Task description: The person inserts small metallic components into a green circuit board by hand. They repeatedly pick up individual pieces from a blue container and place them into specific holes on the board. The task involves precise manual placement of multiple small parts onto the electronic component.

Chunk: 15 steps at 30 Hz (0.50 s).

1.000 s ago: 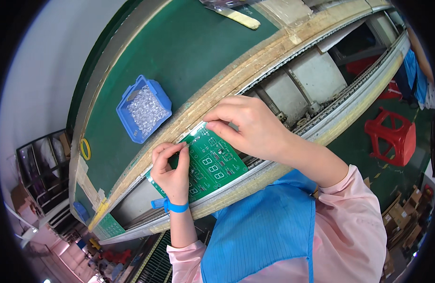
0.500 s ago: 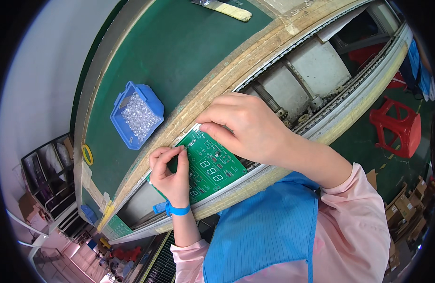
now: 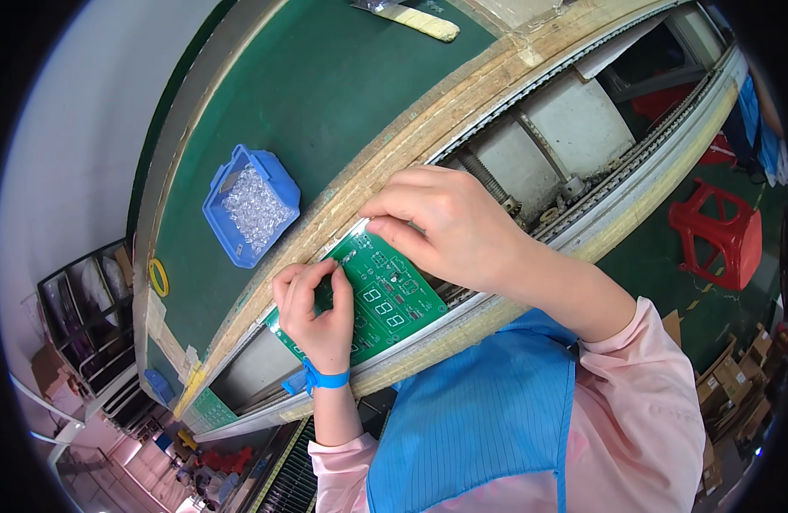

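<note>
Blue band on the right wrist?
No, the blue band is around the wrist of the left hand, while the wrist of the right hand is bare.

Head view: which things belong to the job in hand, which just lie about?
In the job:
- green circuit board, left hand and right hand on it
- blue bin of clear parts, probably

Apparently lying about:
- yellow ring
- pale strip
- red stool

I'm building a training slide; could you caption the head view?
Left hand over a green circuit board, right hand at its corner, a blue bin of small clear parts nearby.
</note>
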{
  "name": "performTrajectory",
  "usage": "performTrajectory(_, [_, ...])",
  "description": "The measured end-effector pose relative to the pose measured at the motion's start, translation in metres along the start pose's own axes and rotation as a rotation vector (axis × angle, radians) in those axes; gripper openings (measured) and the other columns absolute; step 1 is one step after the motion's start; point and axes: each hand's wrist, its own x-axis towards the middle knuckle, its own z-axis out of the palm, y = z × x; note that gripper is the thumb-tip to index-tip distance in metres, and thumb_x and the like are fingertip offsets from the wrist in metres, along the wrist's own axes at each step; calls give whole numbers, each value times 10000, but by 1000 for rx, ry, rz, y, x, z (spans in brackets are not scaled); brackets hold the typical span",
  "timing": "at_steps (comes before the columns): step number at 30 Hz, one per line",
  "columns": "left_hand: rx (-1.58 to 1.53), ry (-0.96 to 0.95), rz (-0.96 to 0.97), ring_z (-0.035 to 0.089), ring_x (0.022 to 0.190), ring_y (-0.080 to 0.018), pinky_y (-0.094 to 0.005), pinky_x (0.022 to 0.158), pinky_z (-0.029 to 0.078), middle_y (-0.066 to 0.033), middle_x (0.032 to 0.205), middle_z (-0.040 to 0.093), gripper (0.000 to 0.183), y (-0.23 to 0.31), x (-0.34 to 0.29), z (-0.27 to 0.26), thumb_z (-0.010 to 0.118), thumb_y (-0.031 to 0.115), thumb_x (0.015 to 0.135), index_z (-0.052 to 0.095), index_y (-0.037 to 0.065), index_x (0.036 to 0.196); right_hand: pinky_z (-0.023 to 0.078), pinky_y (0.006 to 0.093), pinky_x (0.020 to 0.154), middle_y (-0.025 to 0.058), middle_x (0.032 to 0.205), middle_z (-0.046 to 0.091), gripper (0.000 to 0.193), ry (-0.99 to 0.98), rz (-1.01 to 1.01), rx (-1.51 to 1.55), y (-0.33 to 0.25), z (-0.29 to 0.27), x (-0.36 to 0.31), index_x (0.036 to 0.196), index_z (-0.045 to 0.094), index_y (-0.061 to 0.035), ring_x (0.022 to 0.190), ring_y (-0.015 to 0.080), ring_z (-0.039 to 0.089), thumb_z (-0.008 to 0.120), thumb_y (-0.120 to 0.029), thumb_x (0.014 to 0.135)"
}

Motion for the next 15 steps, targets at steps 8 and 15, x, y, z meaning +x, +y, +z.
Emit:
performTrajectory(8, [144,-51,105,608,811,-252,-352,720,507,-98,826,668,220,11,8,-5,741,-57,739,713,21,943,541,386,696,143,852,689,122,-39,57,72,0,-2,2,940,696,-15,782,301,674,713,-94,849])
performTrajectory(15, [108,-89,114,610,849,-258,-369,734,507,-101,852,689,278,9,11,-11,755,-43,726,713,-9,999,561,302,759,119,931,738,206,-138,253,330,2,1,-1,1084,722,-2,818,180,705,678,-20,883])
